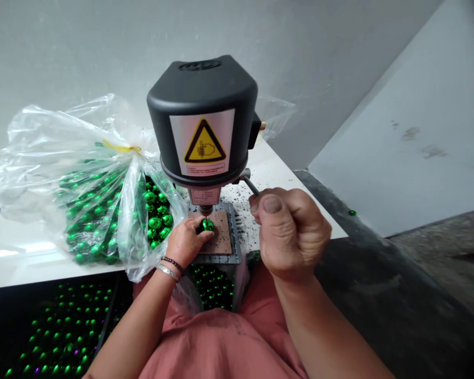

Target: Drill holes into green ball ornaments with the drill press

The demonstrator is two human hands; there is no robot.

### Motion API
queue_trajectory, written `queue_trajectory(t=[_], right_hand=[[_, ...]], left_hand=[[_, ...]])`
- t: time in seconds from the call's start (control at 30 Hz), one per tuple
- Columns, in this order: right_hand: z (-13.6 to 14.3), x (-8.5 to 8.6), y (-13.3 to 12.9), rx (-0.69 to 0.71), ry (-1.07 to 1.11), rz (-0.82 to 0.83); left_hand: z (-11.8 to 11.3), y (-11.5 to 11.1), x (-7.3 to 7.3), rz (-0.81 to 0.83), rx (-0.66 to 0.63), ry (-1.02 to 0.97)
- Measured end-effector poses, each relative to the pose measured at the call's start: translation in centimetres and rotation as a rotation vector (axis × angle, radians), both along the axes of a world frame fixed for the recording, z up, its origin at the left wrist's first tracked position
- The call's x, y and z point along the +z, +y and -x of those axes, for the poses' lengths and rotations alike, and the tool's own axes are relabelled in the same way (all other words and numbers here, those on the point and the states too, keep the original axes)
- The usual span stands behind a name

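Well, the left hand's fingers (206, 235) pinch a shiny green ball (207, 225) on the brown board (221, 231) beneath the drill press (202, 121), while the right hand (294, 231) (thumb uppermost) clenches around the metal lever (251, 185), right of the machine

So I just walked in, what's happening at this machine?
A person is working at a bench drill press. Their left hand holds a shiny green ball on a brown board, right under the drill bit; I can't tell whether the bit has gone in. Their right hand grips the machine's lever. Dark bits are scattered over the board and the white table, and a clear plastic bag of similar balls sits to the left.
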State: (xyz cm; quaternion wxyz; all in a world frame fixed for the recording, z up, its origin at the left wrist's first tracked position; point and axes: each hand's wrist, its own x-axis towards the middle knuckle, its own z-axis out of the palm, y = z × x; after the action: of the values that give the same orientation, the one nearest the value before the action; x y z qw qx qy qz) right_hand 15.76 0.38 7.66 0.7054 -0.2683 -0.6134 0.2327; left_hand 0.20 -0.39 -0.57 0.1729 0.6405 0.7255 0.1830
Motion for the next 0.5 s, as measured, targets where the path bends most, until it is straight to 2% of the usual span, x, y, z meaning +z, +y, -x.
queue_trajectory(t=[0.27,0.5], right_hand=[[0.9,-1.7,0.8,0.026,0.092,-0.151],[1.3,-2.4,0.9,0.033,0.173,-0.171]], left_hand=[[0.1,-0.1,-0.2,0.014,0.010,-0.001],[0.0,-0.1,-0.3,0.006,0.009,0.008]])
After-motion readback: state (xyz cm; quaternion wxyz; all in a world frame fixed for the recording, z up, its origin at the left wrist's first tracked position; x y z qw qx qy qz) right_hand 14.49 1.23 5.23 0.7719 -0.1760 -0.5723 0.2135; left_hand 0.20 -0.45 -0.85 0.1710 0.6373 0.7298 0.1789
